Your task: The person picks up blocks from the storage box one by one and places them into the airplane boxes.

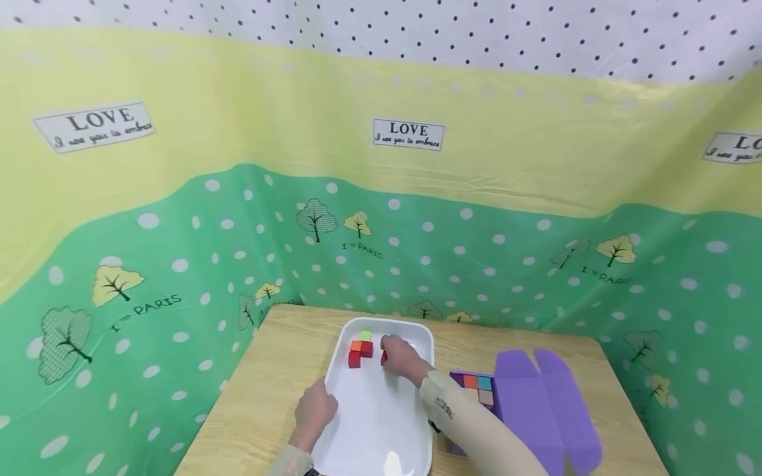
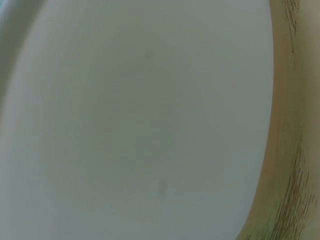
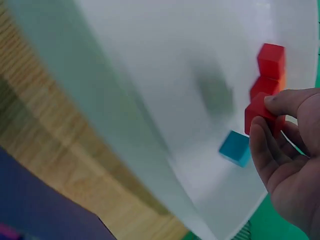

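In the head view a white tray (image 1: 381,423) lies on the wooden table. My left hand (image 1: 315,406) grips its left rim; the fingertips are hidden. Over the tray's far part, my right hand (image 1: 401,360) pinches a red cube (image 3: 259,112) between thumb and fingers. Beside it in the tray sit a green cube (image 1: 365,336), an orange cube (image 1: 356,346) and two red cubes, one nearer me (image 1: 354,359) and one to the right (image 1: 367,350). The right wrist view also shows a blue cube (image 3: 235,148) in the tray, near the fingers.
Right of the tray stands a purple box holding several coloured cubes, among them an orange one (image 1: 469,381). Its purple lid (image 1: 530,403) lies folded open to the right. A patterned curtain (image 1: 476,264) surrounds the wooden table (image 1: 262,370).
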The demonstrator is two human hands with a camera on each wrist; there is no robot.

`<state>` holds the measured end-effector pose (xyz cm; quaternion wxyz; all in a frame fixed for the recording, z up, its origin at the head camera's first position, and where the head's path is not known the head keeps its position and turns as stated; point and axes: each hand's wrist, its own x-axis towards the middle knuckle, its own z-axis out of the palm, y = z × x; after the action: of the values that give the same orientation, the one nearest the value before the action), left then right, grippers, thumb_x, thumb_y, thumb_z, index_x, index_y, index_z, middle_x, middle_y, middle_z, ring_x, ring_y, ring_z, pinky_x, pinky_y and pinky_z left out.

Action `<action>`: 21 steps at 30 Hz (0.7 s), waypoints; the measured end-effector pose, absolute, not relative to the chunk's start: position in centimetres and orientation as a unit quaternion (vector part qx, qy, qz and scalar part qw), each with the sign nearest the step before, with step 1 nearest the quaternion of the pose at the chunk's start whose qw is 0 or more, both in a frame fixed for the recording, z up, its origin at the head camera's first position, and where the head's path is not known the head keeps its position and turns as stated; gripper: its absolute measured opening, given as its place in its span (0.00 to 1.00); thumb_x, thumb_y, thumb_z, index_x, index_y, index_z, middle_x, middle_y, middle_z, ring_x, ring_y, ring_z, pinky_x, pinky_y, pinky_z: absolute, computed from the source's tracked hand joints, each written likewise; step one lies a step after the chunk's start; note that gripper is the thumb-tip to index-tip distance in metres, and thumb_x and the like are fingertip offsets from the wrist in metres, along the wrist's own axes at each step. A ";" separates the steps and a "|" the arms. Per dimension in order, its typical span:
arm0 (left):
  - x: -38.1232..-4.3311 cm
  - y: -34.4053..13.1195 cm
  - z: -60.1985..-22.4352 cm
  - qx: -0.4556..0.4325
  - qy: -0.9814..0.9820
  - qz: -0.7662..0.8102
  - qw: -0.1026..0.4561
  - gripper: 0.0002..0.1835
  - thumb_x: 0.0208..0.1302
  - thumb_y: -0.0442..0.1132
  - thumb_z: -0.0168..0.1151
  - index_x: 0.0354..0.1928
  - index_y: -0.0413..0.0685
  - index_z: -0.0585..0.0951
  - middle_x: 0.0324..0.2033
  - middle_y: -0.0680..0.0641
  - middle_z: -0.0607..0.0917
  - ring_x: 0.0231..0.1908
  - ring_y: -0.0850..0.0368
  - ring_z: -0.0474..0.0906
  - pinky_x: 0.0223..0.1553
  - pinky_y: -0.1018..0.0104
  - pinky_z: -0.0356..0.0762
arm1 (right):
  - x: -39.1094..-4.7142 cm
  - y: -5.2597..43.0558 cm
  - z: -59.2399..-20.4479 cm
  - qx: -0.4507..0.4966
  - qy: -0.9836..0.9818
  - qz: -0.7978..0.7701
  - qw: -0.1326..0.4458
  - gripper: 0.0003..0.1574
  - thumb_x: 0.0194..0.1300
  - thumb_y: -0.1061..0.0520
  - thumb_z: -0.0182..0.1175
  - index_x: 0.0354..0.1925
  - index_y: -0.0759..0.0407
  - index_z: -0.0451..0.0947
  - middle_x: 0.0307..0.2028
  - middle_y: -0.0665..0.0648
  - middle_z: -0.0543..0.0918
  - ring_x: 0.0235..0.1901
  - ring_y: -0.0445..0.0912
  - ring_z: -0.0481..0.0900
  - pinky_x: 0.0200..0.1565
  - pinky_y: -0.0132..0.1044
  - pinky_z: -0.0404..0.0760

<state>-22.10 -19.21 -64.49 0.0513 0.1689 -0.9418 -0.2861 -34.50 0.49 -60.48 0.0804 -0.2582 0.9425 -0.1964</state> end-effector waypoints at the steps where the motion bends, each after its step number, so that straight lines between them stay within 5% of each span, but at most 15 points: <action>1: -22.1 -19.2 -64.5 0.169 -0.942 -0.287 0.051 0.20 0.46 0.32 0.53 0.46 0.42 0.75 0.30 0.42 0.81 0.22 0.50 0.75 0.17 0.56 0.70 | -34.3 0.8 -59.9 -0.264 0.940 -0.204 0.077 0.16 0.42 0.62 0.66 0.32 0.57 0.71 0.23 0.47 0.69 0.23 0.40 0.68 0.24 0.31 0.69; 7: -22.0 -19.3 -64.4 0.165 -0.943 -0.284 0.047 0.19 0.46 0.32 0.53 0.45 0.40 0.75 0.30 0.40 0.81 0.21 0.49 0.75 0.15 0.56 0.69 | -33.3 3.5 -57.6 -0.290 0.929 -0.223 0.056 0.14 0.42 0.62 0.65 0.28 0.53 0.71 0.22 0.46 0.69 0.23 0.39 0.67 0.23 0.28 0.69; 21: -21.8 -19.1 -63.2 0.160 -0.944 -0.286 0.039 0.19 0.46 0.33 0.53 0.45 0.40 0.75 0.28 0.40 0.80 0.20 0.49 0.73 0.14 0.56 0.68 | -29.5 13.5 -56.2 -0.283 0.917 -0.277 0.044 0.19 0.42 0.61 0.64 0.36 0.61 0.73 0.28 0.51 0.74 0.22 0.39 0.69 0.19 0.29 0.71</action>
<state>-21.84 -19.13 -63.22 0.0386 0.1601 -0.9438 -0.2864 -29.46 13.49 -56.19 0.0439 -0.2828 0.9173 -0.2769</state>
